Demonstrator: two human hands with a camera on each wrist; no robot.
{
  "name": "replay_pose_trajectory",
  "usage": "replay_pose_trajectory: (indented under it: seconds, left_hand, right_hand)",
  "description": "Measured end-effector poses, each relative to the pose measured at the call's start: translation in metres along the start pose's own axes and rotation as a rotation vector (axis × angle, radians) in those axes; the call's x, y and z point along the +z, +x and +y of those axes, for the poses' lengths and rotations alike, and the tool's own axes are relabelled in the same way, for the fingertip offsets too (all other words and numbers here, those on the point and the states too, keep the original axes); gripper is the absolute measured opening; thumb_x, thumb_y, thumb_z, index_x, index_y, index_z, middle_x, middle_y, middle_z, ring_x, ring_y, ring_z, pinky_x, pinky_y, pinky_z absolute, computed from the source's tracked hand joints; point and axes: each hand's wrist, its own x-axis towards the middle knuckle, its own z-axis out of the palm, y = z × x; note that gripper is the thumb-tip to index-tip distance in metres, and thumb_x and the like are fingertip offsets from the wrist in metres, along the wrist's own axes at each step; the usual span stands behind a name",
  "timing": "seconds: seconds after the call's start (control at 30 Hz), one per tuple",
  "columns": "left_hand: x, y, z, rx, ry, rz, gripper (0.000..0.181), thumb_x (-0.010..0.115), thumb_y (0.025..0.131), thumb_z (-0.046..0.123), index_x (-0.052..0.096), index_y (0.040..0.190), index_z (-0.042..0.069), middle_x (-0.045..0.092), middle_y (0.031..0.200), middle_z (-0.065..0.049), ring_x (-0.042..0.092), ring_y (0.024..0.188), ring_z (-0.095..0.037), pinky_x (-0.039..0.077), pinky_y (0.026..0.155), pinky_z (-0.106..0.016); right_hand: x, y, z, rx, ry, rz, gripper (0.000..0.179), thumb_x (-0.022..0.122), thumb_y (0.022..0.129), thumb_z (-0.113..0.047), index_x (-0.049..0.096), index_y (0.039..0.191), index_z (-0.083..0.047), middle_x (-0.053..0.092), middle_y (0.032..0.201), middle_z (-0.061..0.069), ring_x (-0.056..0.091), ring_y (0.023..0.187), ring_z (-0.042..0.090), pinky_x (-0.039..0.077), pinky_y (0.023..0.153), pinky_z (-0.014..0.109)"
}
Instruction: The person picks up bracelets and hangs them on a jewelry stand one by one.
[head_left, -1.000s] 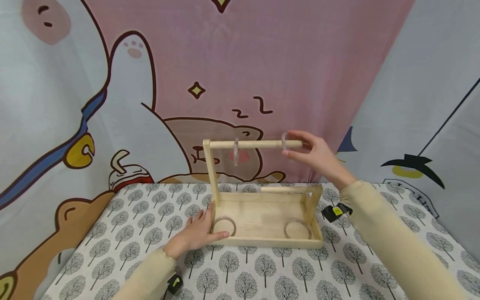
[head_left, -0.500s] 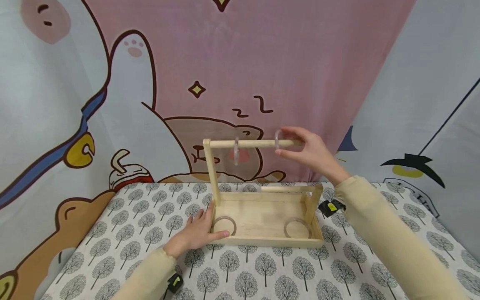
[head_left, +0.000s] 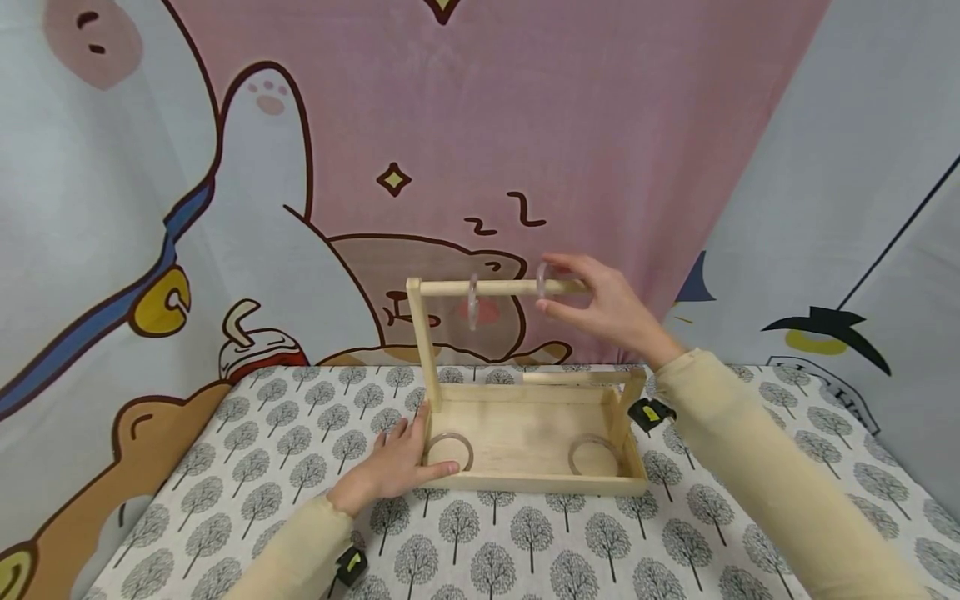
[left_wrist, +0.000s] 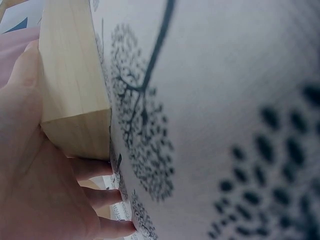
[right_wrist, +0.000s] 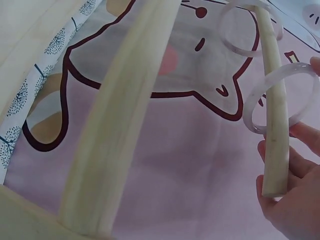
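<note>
In the head view, a wooden bangle stand [head_left: 517, 483] has a tray base and a raised horizontal bar [head_left: 442, 288]. My right hand [head_left: 611, 308] pinches a translucent bangle [head_left: 541, 280] between thumb and fingers; the bar passes through it, as the right wrist view shows. Farther left, another pale bangle [head_left: 472, 302] hangs on the bar. My left hand [head_left: 393, 462] rests against the tray's front left corner, fingers spread along its side and thumb over the front wall. In the left wrist view the palm touches the wooden corner [left_wrist: 75, 125].
Two bangles lie in the tray, a left bangle [head_left: 471, 454] and a right bangle [head_left: 572, 458]. A lower bar [head_left: 573, 378] reaches leftward from the short right post [head_left: 628, 404]. Tree-print cloth [head_left: 495, 542] covers the table, and a cartoon curtain [head_left: 637, 150] hangs behind.
My right hand has slid the pinched bangle leftward along the upper bar, closer to the hanging one. The left hand and the stand have stayed put.
</note>
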Motion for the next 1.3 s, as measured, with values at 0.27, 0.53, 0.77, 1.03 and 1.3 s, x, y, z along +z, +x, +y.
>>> replay_pose_trajectory:
  seconds: [0.27,0.53,0.77,1.03,1.3]
  left_hand:
    - [-0.001,0.0,0.001,0.004,0.009,-0.003,0.11,0.058,0.086,0.064,0.005,0.152,-0.006,0.03,0.149,-0.029,0.021,0.135,-0.054,0.015,0.103,-0.072]
    - [-0.001,-0.001,0.001,0.009,0.0,0.006,0.11,0.059,0.086,0.062,0.005,0.151,-0.007,0.03,0.149,-0.029,0.021,0.135,-0.055,0.016,0.103,-0.073]
    - [-0.001,-0.001,0.002,0.004,-0.002,0.002,0.11,0.06,0.086,0.063,0.005,0.152,-0.006,0.029,0.149,-0.029,0.021,0.135,-0.054,0.015,0.103,-0.072]
    - [0.0,-0.002,0.002,-0.002,-0.002,0.01,0.11,0.06,0.085,0.063,0.006,0.152,-0.005,0.031,0.148,-0.03,0.021,0.135,-0.055,0.016,0.103,-0.073]
    - [-0.002,-0.002,0.002,-0.004,-0.01,-0.002,0.11,0.06,0.086,0.063,0.005,0.152,-0.005,0.03,0.148,-0.03,0.02,0.135,-0.055,0.015,0.104,-0.072]
  right_hand:
    - [0.005,-0.001,0.002,-0.039,-0.037,-0.012,0.063,0.075,0.084,-0.032,0.053,0.137,-0.005,0.059,0.13,0.011,0.053,0.118,0.031,0.037,0.101,0.055]
    - [0.007,-0.002,0.004,-0.08,-0.155,-0.03,0.064,0.075,0.082,-0.039,0.056,0.134,-0.005,0.058,0.132,0.009,0.045,0.126,0.029,0.025,0.103,0.051]
    - [0.008,-0.002,0.006,-0.092,-0.176,-0.043,0.066,0.074,0.082,-0.036,0.054,0.136,-0.004,0.056,0.134,0.011,0.042,0.128,0.029,0.022,0.104,0.051]
    - [0.002,-0.009,0.009,-0.111,-0.135,-0.011,0.068,0.075,0.083,-0.031,0.049,0.14,-0.003,0.05,0.142,0.013,0.036,0.135,0.032,0.02,0.109,0.054]
    - [-0.006,-0.035,0.015,-0.093,-0.082,0.07,0.069,0.074,0.085,-0.024,0.044,0.145,-0.006,0.044,0.145,0.017,0.035,0.135,0.035,0.025,0.108,0.06]
